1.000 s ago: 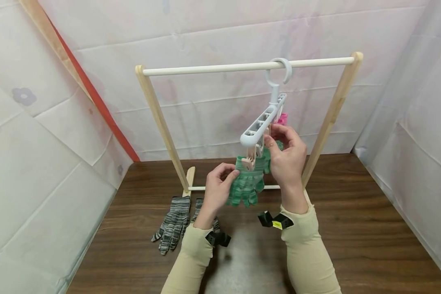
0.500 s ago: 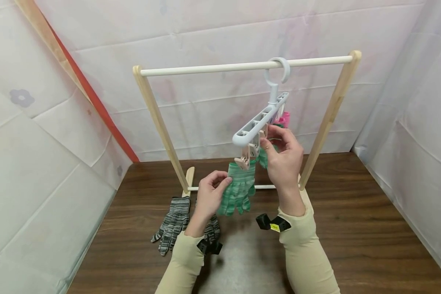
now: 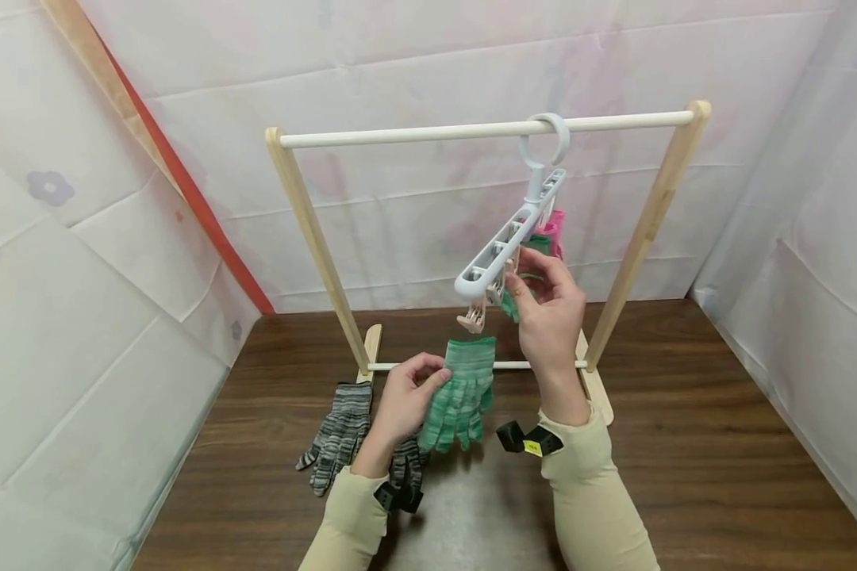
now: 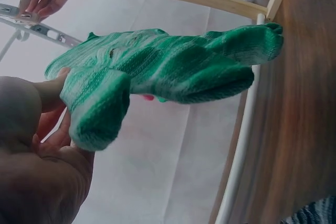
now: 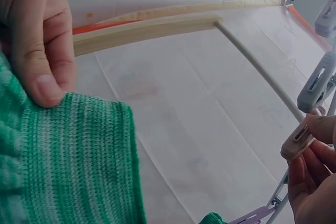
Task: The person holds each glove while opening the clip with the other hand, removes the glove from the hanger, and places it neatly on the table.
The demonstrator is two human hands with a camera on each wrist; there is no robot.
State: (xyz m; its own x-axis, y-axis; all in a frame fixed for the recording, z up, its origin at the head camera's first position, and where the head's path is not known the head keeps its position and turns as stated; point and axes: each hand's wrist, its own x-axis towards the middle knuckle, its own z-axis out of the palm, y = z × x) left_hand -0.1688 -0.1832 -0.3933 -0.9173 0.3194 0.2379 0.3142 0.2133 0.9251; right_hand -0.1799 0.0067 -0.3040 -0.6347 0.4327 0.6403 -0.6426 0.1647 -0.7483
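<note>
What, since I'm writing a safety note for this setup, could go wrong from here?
The left hand pinches the green glove by one side near its cuff, with nothing else supporting it, so it might slip and drop to the table.

The right hand pinches a clip on the hanger, whose open hook hangs on the white bar; a sharp tug might swing or even unhook it.

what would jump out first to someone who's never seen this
Likely the bright green glove, pinched in the left hand below the near end of the pale hanger. Then something pink at the hanger's far end, and a grey-and-black glove on the table at left.
</note>
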